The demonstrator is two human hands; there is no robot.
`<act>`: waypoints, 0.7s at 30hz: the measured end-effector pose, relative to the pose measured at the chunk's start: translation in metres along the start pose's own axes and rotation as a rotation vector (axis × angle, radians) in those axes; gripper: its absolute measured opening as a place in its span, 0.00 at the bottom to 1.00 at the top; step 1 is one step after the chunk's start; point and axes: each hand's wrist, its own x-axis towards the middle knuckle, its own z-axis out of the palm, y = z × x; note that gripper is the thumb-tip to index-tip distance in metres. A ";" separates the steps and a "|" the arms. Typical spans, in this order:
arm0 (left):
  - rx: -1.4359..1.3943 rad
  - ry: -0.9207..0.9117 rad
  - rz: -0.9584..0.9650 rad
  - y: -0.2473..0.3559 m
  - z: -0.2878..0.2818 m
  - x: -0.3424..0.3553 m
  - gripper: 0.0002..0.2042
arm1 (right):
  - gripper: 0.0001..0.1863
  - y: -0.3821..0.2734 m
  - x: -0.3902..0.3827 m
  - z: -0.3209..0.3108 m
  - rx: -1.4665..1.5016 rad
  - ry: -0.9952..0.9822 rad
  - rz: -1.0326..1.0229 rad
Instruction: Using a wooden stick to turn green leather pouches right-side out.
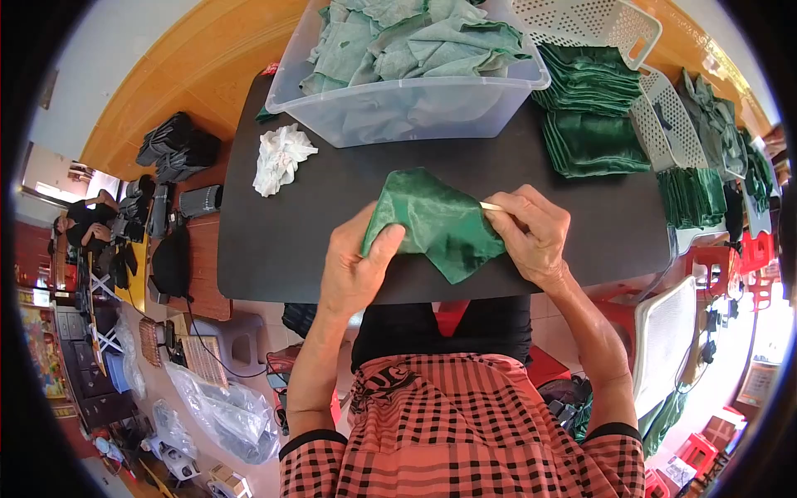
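My left hand (353, 261) pinches a shiny dark green fabric piece (432, 224) at its left side, thumb on the front. My right hand (531, 232) grips a thin pale stick (490, 207), which meets the upper right of the fabric; the stick's far end is hidden there. Both hands are over the near part of the dark table (612, 232). A crumpled white cloth (282, 159) lies to the left.
A translucent bin (407, 112) of greyish-green cloths stands at the back. Folded green stacks (594, 141) and white perforated baskets (664, 124) are right. Black bundles (170, 145) lie left; a person (87, 220) is at far left. Red stools (755, 253) are at far right.
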 end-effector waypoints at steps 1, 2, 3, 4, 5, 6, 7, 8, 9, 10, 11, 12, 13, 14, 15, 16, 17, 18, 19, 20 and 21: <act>-0.101 0.063 0.119 0.006 0.001 0.004 0.25 | 0.08 0.001 -0.001 0.000 -0.011 0.011 -0.034; -0.202 0.126 0.238 0.010 0.000 0.006 0.22 | 0.08 0.001 -0.001 0.001 -0.023 0.023 -0.068; -0.201 0.127 0.236 0.015 -0.001 0.008 0.22 | 0.08 0.001 0.000 0.000 -0.022 0.021 -0.067; -0.145 0.115 0.214 0.020 -0.003 0.009 0.19 | 0.08 0.001 0.000 0.000 -0.054 0.003 -0.115; -0.089 0.101 0.192 0.021 -0.005 0.009 0.16 | 0.08 0.001 0.001 -0.001 -0.086 -0.016 -0.163; -0.070 0.056 0.144 0.020 -0.008 0.009 0.12 | 0.08 0.001 0.001 0.000 -0.087 -0.015 -0.162; -0.070 0.054 0.144 0.020 -0.006 0.010 0.12 | 0.08 0.001 0.001 0.000 -0.072 -0.005 -0.131; -0.042 0.097 0.190 0.021 -0.001 0.010 0.12 | 0.08 0.000 0.001 0.000 -0.058 0.005 -0.100; -0.015 0.139 0.234 0.021 0.004 0.010 0.13 | 0.08 0.000 0.001 0.000 -0.059 0.005 -0.098; 0.011 0.166 0.247 0.020 0.009 0.008 0.13 | 0.08 -0.001 0.001 0.000 -0.056 0.011 -0.085; 0.010 0.163 0.245 0.018 0.013 0.010 0.13 | 0.08 -0.001 0.001 0.000 -0.053 0.017 -0.071; 0.070 0.222 0.345 0.016 0.016 0.011 0.12 | 0.08 -0.002 0.001 0.001 -0.050 0.015 -0.069; 0.130 0.280 0.444 0.013 0.017 0.012 0.11 | 0.08 -0.002 0.001 0.002 -0.061 0.022 -0.069; 0.132 0.281 0.441 0.012 0.018 0.013 0.11 | 0.08 -0.003 0.001 0.002 -0.071 0.029 -0.068; 0.193 0.320 0.490 0.011 0.019 0.015 0.10 | 0.08 -0.002 0.001 0.002 -0.071 0.029 -0.066; 0.254 0.359 0.539 0.010 0.020 0.016 0.10 | 0.08 -0.001 0.001 0.001 -0.082 0.033 -0.089; 0.254 0.357 0.538 0.012 0.019 0.015 0.10 | 0.08 -0.001 0.001 0.000 -0.092 0.038 -0.112; 0.213 0.335 0.488 0.014 0.016 0.014 0.09 | 0.08 0.000 0.001 0.001 -0.092 0.038 -0.109; 0.171 0.312 0.438 0.015 0.014 0.013 0.09 | 0.08 0.000 0.001 0.001 -0.086 0.036 -0.110; 0.172 0.310 0.436 0.013 0.012 0.012 0.09 | 0.07 0.000 0.001 0.001 -0.079 0.034 -0.112; 0.094 0.305 0.401 0.012 0.010 0.010 0.09 | 0.07 0.000 0.001 0.001 -0.078 0.034 -0.110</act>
